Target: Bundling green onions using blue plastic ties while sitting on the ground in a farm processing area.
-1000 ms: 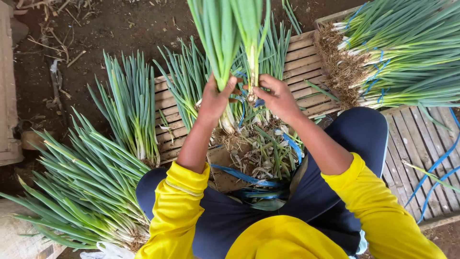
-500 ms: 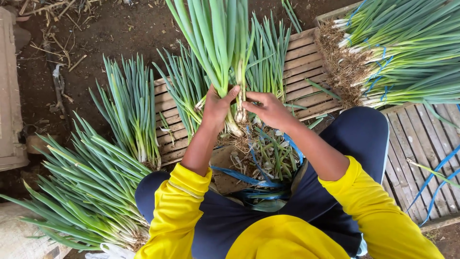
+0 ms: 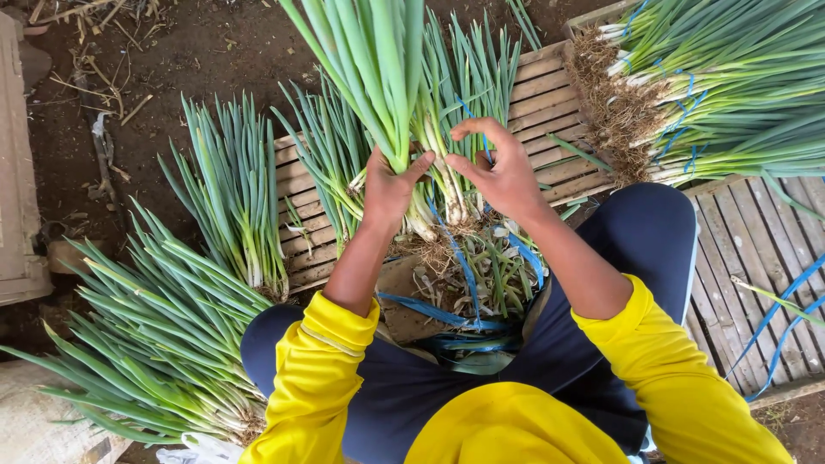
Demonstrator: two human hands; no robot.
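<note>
My left hand grips a thick bunch of green onions near its white base, and the long leaves rise toward the camera. My right hand hovers just to the right of that bunch with curled fingers, apart from the stalks and holding nothing. Below both hands lie trimmed roots, loose leaves and blue plastic straps between my knees. More green onions lie behind the hands on a slatted wooden platform.
Loose bunches of green onions lie at the left and lower left. A big pile tied with blue straps fills the upper right. Bare soil lies at the upper left, and a pale slab stands at the left edge.
The held bunch has come up and leftward, closer to the camera. My right hand has let go of the stalks and drawn off to the right.
</note>
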